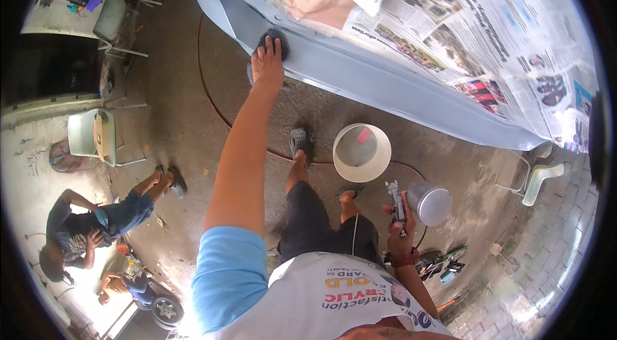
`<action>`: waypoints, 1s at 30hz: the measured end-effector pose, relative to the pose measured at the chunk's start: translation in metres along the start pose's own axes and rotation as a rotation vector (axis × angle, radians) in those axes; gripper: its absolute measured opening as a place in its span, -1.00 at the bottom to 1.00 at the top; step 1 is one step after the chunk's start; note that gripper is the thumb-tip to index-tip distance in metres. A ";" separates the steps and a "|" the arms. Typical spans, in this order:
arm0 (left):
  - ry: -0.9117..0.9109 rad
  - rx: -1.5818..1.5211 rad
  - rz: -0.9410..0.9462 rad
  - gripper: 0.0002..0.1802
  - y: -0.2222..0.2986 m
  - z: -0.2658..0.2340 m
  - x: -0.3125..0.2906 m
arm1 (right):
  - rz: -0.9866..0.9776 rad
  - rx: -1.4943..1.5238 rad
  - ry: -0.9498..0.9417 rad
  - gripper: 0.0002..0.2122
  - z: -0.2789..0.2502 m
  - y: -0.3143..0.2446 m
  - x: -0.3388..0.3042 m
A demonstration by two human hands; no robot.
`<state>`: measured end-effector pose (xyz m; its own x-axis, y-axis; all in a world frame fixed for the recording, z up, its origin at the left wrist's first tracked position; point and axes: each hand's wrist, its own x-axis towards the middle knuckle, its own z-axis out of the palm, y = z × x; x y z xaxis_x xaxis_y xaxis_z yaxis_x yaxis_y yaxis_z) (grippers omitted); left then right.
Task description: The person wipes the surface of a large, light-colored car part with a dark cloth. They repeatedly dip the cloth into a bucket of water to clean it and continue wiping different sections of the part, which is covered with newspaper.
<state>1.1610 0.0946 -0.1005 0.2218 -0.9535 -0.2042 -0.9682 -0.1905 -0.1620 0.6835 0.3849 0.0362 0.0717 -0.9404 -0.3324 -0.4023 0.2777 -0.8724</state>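
My left hand (267, 70) reaches forward and presses a dark, fuzzy cloth or pad (277, 43) against the grey car body panel (366, 73). Its fingers lie over the dark piece, which is partly hidden beneath them. Newspaper sheets (424, 2) cover the area above the panel's edge. Lower right, near my body, my right hand (402, 231) is wrapped round a metal spray gun (396, 202). A round silver paint cup (434, 206) sits at the gun's side, held away from the panel.
A white bucket (384, 166) with something pink inside stands on the floor between my hands. A reddish-brown hose (205, 80) curves across the concrete. Chairs stand left (90, 131) and right (538, 184). One person (77, 231) stands at left; another (119, 283) is near a wheel (167, 309).
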 end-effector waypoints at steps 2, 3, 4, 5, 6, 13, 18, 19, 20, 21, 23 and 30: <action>0.020 0.023 0.049 -0.22 -0.001 -0.012 0.023 | 0.014 -0.011 0.022 -0.01 0.017 -0.004 0.009; 0.056 0.052 0.066 -0.23 -0.004 -0.004 0.023 | 0.031 -0.019 0.020 -0.01 0.025 -0.012 0.009; 0.090 0.080 0.082 -0.25 -0.008 0.003 0.026 | 0.078 -0.041 -0.011 -0.03 0.031 -0.019 0.013; 0.126 0.104 0.098 -0.27 -0.011 0.009 0.024 | 0.085 -0.025 -0.014 -0.04 0.042 -0.026 0.018; 0.062 0.000 0.151 -0.25 -0.009 -0.003 0.020 | 0.099 -0.004 -0.002 -0.05 0.055 -0.032 0.020; -0.153 -0.449 0.301 -0.32 -0.041 -0.027 -0.010 | -0.005 0.004 0.008 -0.11 0.115 -0.085 0.044; -0.185 -0.541 -0.009 -0.13 -0.038 -0.046 -0.003 | 0.019 0.006 0.009 -0.12 0.124 -0.110 0.043; -0.167 -0.569 -0.032 -0.08 -0.037 -0.049 0.002 | 0.025 0.015 0.021 -0.11 0.124 -0.114 0.044; -0.182 -0.520 -0.028 -0.03 -0.035 -0.050 0.009 | 0.031 0.025 0.033 -0.10 0.124 -0.118 0.046; -0.199 -0.471 -0.022 0.02 -0.032 -0.049 0.017 | 0.028 0.017 0.053 -0.09 0.124 -0.118 0.044; -0.244 -0.398 -0.016 0.09 -0.028 -0.047 0.030 | 0.027 0.013 0.091 -0.07 0.123 -0.122 0.041; -0.331 -0.291 0.062 0.15 -0.022 -0.034 0.038 | 0.079 0.017 0.170 0.00 0.112 -0.124 0.035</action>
<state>1.1871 0.0545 -0.0724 0.1414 -0.8480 -0.5109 -0.9627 -0.2381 0.1288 0.8380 0.3399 0.0923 -0.1158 -0.9348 -0.3357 -0.3849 0.3538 -0.8525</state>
